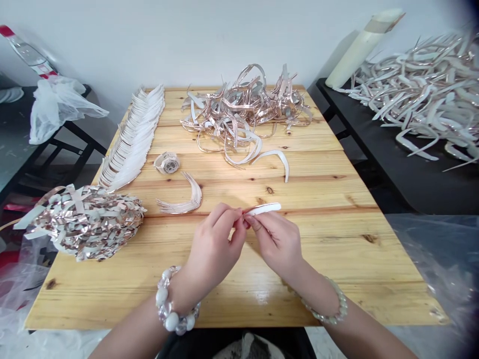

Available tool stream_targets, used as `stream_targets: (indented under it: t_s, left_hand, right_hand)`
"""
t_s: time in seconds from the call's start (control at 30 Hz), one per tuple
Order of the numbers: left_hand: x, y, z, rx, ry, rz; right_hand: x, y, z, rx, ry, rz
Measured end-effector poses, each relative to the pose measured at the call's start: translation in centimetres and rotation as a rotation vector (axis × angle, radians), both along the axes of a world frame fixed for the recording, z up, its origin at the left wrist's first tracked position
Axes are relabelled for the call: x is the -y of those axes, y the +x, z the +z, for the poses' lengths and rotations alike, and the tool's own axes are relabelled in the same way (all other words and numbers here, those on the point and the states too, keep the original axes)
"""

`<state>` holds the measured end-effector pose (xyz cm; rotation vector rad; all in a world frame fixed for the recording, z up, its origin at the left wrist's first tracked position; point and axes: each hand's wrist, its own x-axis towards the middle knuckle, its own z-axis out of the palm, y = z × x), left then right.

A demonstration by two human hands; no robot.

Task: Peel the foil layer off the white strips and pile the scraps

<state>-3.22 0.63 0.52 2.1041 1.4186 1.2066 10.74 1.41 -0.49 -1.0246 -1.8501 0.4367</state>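
Near the middle of the wooden table, my left hand (pixel 217 244) and my right hand (pixel 279 242) meet fingertip to fingertip. Both pinch a curved strip (pixel 265 208), white on its face with a rose-gold edge, its rounded end pointing right. The pinched end is hidden by my fingers. Left of my hands lies a small curved bundle of strips (pixel 192 197), with a watch (pixel 167 163) behind it. A single white curved strip (pixel 279 158) lies beyond my right hand, in front of a tangled pile of rose-gold and white strips (pixel 243 109).
Overlapping strips (pixel 136 134) form a row along the wooden table's (pixel 318 289) left side, above a heap of shiny trimmings (pixel 93 219). A dark table (pixel 422 184) at right bears more strips and a pale roll (pixel 359 55). A bottle (pixel 30 55) and plastic bag (pixel 60 104) are at left.
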Motion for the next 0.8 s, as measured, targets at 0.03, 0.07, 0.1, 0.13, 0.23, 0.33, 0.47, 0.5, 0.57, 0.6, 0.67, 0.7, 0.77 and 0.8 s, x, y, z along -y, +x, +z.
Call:
stream_targets:
  t_s: [0.03, 0.07, 0.1, 0.13, 0.23, 0.33, 0.47, 0.5, 0.57, 0.6, 0.67, 0.7, 0.77, 0.8]
  left_hand:
    - [0.03, 0.13, -0.12, 0.02, 0.015, 0.008]
    - [0.04, 0.25, -0.23, 0.041, 0.024, 0.016]
    - [0.03, 0.34, -0.3, 0.066, 0.029, 0.023]
    - [-0.01, 0.4, -0.33, 0.097, 0.028, 0.025]
    - [-0.19, 0.41, -0.14, 0.199, -0.009, 0.015]
    - [-0.29, 0.24, 0.23, 0.242, -0.059, -0.008]
    - [-0.32, -0.01, 0.33, 0.233, -0.103, -0.038]
    - [-0.35, -0.07, 0.28, 0.229, -0.111, -0.041]
    - [-0.45, -0.18, 0.16, 0.213, -0.125, -0.043]
    - [-0.52, -0.23, 0.1, 0.197, -0.131, -0.045]
    - [-0.68, -0.35, 0.03, 0.155, -0.139, -0.053]
    - [-0.75, -0.39, 0.0, 0.133, -0.139, -0.057]
    - [-0.84, -0.43, -0.08, 0.095, -0.135, -0.058]
    - [-0.84, -0.41, -0.14, 0.082, -0.131, -0.056]
  right_hand:
    - [0.12, -0.14, 0.16, -0.028, -0.017, -0.012]
    - [0.24, -0.27, 0.29, -0.056, -0.039, -0.024]
    - [0.35, -0.36, 0.4, -0.083, -0.065, -0.036]
    - [0.43, -0.41, 0.49, -0.108, -0.095, -0.047]
    - [0.49, -0.38, 0.73, -0.182, -0.202, -0.065]
    - [0.31, -0.2, 0.95, -0.22, -0.263, -0.064]
    - [0.0, -0.09, 1.01, -0.172, -0.229, -0.067]
    - [-0.05, -0.09, 0.96, -0.151, -0.206, -0.068]
    - [-0.12, -0.11, 0.77, -0.099, -0.151, -0.065]
    - [-0.15, -0.1, 0.66, -0.071, -0.122, -0.064]
    - [-0.21, -0.06, 0.41, -0.021, -0.073, -0.058]
    - [-0.24, -0.03, 0.3, -0.001, -0.055, -0.054]
    - [-0.31, 0.03, 0.12, 0.022, -0.032, -0.05]
    - [-0.34, 0.04, 0.05, 0.028, -0.027, -0.049]
